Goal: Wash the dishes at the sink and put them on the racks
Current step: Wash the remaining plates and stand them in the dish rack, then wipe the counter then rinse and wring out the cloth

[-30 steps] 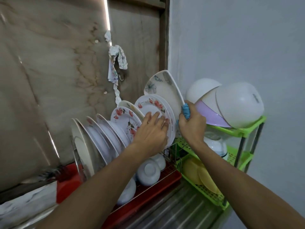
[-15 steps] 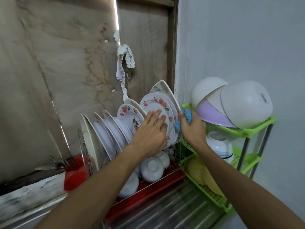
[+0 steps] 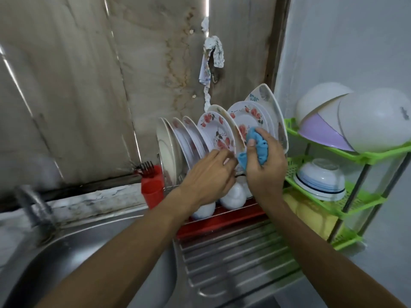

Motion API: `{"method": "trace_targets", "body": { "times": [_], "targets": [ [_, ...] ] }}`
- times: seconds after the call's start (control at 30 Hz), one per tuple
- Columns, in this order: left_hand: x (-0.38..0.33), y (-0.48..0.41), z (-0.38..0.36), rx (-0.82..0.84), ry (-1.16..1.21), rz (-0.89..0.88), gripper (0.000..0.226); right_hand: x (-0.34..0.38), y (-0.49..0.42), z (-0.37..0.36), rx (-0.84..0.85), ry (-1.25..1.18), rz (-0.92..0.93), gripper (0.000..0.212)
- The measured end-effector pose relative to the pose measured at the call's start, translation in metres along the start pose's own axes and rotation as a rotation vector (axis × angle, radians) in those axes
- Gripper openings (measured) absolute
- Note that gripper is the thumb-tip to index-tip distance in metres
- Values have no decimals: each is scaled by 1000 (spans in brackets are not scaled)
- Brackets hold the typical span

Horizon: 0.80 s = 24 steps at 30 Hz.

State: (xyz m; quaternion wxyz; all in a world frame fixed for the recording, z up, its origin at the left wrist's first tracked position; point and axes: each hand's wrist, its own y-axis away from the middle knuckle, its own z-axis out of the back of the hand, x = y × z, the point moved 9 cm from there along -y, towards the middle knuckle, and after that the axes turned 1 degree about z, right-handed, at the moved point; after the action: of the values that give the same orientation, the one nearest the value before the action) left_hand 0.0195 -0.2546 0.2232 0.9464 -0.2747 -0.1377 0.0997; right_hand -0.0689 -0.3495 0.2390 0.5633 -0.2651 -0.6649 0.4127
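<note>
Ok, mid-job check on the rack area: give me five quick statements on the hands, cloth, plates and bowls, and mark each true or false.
1. The right hand holds a bunched blue cloth. True.
2. The plates lie flat in a stack on the red tray. False: they stand on edge in a row in the dish rack over the red tray.
3. The left hand grips a fork. False: it holds nothing visible, its fingers reaching toward the lower edge of a floral plate.
4. A blue-banded bowl sits upside down on the middle shelf of the green rack. True.
5. The red cup beside the plates holds a spoon only. False: dark fork tines stick out of it.
</note>
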Motion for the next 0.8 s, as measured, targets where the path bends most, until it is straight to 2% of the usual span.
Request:
{"method": "trace_targets", "body": {
  "times": [0.17,0.3,0.4,0.57,0.63,0.7,0.8],
  "targets": [
    [30,80,15,62,113,148,25,43,70,-47,220,-249,-177,35],
    [67,177,35,194,141,371,45,83,151,-108,457,-520,-480,40],
    [95,267,56,245,169,528,39,132,222,-149,638,-608,-635,38],
    [135,421,78,391,154,691,72,223,348,-206,848,-736,-916,39],
    [148,484,95,422,159,789,64,257,394,-226,872,-737,-977,38],
    [164,548,112,414,132,896,43,289,439,-246,913,-733,-1021,36],
    [176,620,132,374,150,980,42,324,490,-266,960,-707,-1049,33]
  ]
}}
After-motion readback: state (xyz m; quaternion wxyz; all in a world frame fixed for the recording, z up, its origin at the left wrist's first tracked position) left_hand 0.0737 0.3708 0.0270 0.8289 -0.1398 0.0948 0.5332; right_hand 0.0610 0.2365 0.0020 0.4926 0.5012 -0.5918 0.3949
